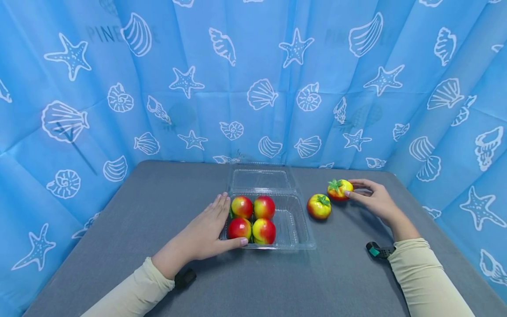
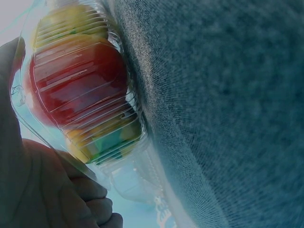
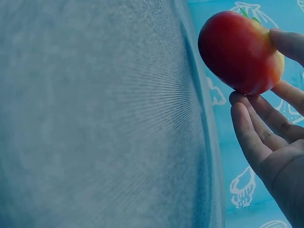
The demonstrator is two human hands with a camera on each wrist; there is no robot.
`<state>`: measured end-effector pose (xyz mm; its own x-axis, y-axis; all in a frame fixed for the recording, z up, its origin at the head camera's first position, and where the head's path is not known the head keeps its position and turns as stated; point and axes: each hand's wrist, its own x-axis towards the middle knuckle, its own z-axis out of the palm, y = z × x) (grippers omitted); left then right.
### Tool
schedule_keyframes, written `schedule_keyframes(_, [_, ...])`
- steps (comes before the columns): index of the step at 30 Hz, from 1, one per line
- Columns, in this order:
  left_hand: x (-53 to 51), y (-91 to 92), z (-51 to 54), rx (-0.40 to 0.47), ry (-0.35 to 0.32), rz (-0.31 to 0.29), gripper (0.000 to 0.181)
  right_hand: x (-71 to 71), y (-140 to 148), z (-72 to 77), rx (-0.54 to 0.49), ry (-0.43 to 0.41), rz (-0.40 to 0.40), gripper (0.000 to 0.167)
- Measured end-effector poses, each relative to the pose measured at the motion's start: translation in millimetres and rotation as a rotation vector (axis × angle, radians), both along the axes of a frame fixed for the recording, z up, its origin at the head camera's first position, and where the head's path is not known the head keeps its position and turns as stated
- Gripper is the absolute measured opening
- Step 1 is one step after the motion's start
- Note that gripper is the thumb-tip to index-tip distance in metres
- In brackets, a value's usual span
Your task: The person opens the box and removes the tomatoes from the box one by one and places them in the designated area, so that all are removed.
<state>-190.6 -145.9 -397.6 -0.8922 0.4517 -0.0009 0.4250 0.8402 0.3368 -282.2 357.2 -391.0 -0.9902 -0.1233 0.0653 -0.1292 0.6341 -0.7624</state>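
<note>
plainly pinched, a fruit (image 1: 337,191) sits between thumb and fingers of the right hand (image 1: 374,200). the left hand (image 1: 203,231) rests against the box (image 1: 291,222), fingers straight and together.

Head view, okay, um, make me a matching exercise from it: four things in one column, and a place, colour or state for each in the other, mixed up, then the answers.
Things:
1. Left hand
2. Clear plastic clamshell
3. Curtain
4. Right hand

Descriptions:
A. Blue, patterned in white
B. Holding a red-and-yellow fruit right of the clamshell
C. Resting against the clamshell's left side
D. Lid open, four fruits inside

Right pairs: 1-C, 2-D, 3-A, 4-B
</note>
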Motion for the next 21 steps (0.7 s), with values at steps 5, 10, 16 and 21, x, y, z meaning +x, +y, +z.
schedule_keyframes(5, [0.0,0.2,-0.7,-0.004,0.005,-0.001,0.119,-2.5,3.3,-4.0,0.004,-0.023,0.005,0.066])
schedule_keyframes(10, [-0.1,0.5,-0.6,-0.005,0.011,-0.004,0.12,-4.3,5.5,-6.6,0.008,-0.036,0.003,0.067])
schedule_keyframes(16, [0.4,0.4,-0.1,-0.005,0.013,-0.006,0.12,-3.3,6.8,-6.0,0.007,-0.056,0.01,0.067])
schedule_keyframes(21, [0.4,0.3,0.2,0.003,0.009,-0.008,0.12,-3.3,8.3,-5.3,0.005,-0.065,0.014,0.067])
